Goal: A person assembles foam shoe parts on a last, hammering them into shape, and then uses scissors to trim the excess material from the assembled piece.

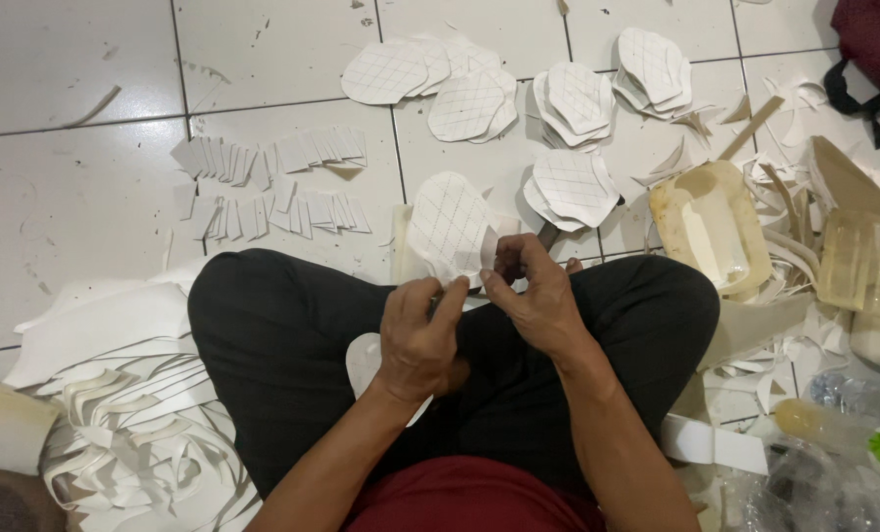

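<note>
I sit cross-legged on a white tiled floor in black trousers. Both hands meet above my lap on a white oval cut-out [447, 229] with a stitched diamond grid. My left hand [418, 340] pinches its lower edge with thumb and fingers. From the right, my right hand [531, 296] grips the same edge, fingers curled. Another white piece [363, 363] lies on my lap under the left hand, mostly hidden.
Piles of the same quilted ovals [576, 99] lie on the tiles ahead. Rows of small white strips [268, 182] lie to the left. Heaps of white offcuts [130, 414] sit by my left knee. A yellowish plastic tub [711, 222], scraps and bottles [854, 414] crowd the right.
</note>
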